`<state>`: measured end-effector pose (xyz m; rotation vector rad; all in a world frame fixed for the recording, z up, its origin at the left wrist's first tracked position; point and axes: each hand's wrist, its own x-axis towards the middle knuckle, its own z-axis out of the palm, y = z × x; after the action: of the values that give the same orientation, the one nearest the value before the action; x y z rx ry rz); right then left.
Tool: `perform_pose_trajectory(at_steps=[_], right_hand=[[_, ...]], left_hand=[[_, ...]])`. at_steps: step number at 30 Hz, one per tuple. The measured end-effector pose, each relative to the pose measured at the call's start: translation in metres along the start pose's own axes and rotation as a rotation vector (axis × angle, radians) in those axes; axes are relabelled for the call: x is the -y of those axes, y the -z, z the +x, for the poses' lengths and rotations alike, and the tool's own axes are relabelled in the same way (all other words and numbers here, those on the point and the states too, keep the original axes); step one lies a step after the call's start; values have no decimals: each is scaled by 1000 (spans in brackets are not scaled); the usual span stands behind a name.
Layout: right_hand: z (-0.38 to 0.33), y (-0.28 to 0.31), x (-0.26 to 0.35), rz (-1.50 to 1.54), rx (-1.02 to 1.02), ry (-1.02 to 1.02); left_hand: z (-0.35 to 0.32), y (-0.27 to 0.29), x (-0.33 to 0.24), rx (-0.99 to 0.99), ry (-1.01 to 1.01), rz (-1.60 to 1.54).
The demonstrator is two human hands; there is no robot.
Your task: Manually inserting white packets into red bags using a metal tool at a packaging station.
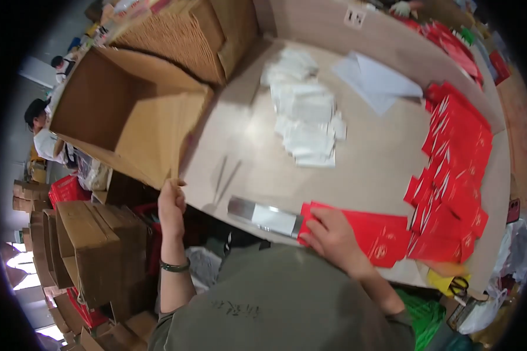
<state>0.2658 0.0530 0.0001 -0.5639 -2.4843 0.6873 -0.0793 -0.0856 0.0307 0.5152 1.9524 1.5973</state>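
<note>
My left hand [171, 207] is closed on the near corner of an open cardboard box [164, 128], which stands tilted at the left of the table. The box shows nothing inside. Over the left end of a row of flat red packets [380, 234], my right hand [335, 238] has its fingers bent around the packets' edge. Beside those fingers lies a long grey bar [264, 216] with a pale middle, along the table's front edge. More red packets [459, 175] overlap in a pile down the right side. Small white packets [307, 117] are heaped mid-table.
Folded white sheets [377, 82] lie at the back right. A stack of brown cardboard [170, 44] stands behind the open box. Low walls [310, 23] edge the table. Scissors [459, 285] rest at the near right corner. Cartons [99, 245] fill the floor at left; other people stand beyond.
</note>
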Motion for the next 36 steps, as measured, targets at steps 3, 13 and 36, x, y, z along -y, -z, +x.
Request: perform_pose_trajectory(at_steps=[3,13,36], right_hand=[[-4,1,-4,20,62,-9],[-13,-4,7,-47,146,-77],[-8,-2,3,-20,110,-58]], left_hand=[[-26,-13,29,243,26,-32],[-1,6,10,791,-31,718],[-73,-161,33,1065,81,69]])
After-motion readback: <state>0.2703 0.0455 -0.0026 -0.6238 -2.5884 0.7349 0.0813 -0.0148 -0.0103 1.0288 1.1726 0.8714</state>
